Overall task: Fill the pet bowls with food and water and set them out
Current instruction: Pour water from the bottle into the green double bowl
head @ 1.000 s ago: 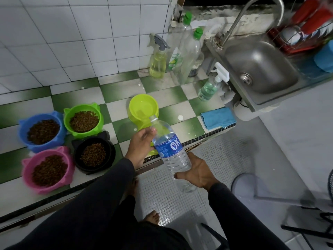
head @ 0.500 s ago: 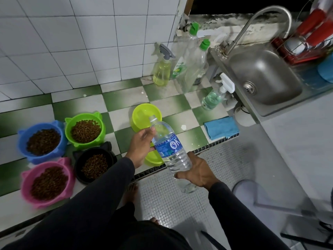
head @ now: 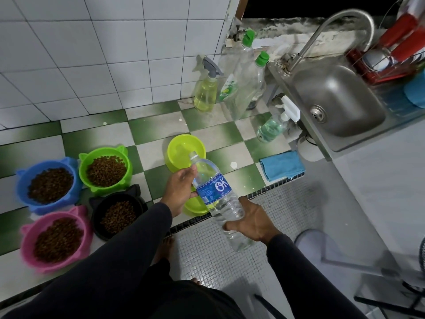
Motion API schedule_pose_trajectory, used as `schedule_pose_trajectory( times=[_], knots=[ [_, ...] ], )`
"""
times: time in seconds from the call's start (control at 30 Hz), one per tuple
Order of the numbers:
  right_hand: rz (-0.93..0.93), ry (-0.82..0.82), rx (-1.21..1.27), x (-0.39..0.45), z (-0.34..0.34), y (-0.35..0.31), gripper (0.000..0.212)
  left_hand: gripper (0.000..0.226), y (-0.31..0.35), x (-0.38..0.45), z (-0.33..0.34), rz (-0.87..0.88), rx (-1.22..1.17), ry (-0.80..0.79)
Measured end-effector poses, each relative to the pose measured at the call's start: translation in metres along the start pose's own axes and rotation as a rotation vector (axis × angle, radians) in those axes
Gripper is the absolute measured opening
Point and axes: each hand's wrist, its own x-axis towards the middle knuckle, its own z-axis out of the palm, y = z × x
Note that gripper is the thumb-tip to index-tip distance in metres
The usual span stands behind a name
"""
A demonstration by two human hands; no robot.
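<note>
Clear water bottle [head: 217, 196] with blue label, tilted, neck up and away, base low and near. Gripped low on the body by the right hand [head: 253, 223], fingers curled round the underside, thumb over the top. Left hand [head: 179, 191] against the upper part, fingers bent along the shoulder just below the neck, thumb at the label's edge; whether clasping fully or only steadying, hard to tell. Cap not clearly visible on the mouth.

Just beyond the left fingertips, under the bottle mouth: yellow-green bowl [head: 186, 151], tilted. Below the left palm and behind the bottle: second yellow-green bowl [head: 195, 207], mostly hidden, at the tiled ledge's edge.

Well to the left of the left fingers, four ear-shaped bowls heaped with brown kibble, close together: green bowl [head: 104, 169], blue bowl [head: 49, 185], black bowl [head: 118, 215], pink bowl [head: 57, 238].

Right of the right fingers, farther away: folded blue cloth [head: 281, 165]; beyond it steel sink [head: 333, 100].
</note>
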Motion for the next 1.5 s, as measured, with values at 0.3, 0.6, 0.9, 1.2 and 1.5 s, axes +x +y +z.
schedule_pose_trajectory(
  times=[0.3, 0.6, 0.9, 1.2, 1.5],
  knots=[
    [0.003, -0.006, -0.029, 0.0, -0.002, -0.005, 0.048, 0.032, -0.007, 0.01, -0.004, -0.03, 0.041, 0.001],
    [0.005, -0.015, -0.054, -0.001, -0.004, -0.004, 0.05, 0.042, -0.011, 0.012, -0.005, -0.03, 0.041, -0.016],
    [0.007, -0.018, -0.051, -0.004, -0.007, -0.007, 0.048, 0.037, -0.008, 0.007, -0.003, -0.03, 0.03, -0.028],
    [0.006, -0.016, -0.085, -0.003, -0.006, -0.008, 0.048, 0.042, -0.008, 0.006, -0.005, -0.03, 0.022, -0.022],
    [0.001, -0.011, -0.1, -0.002, -0.005, -0.007, 0.048, 0.041, -0.007, 0.005, -0.005, -0.035, 0.021, -0.017]
  ],
)
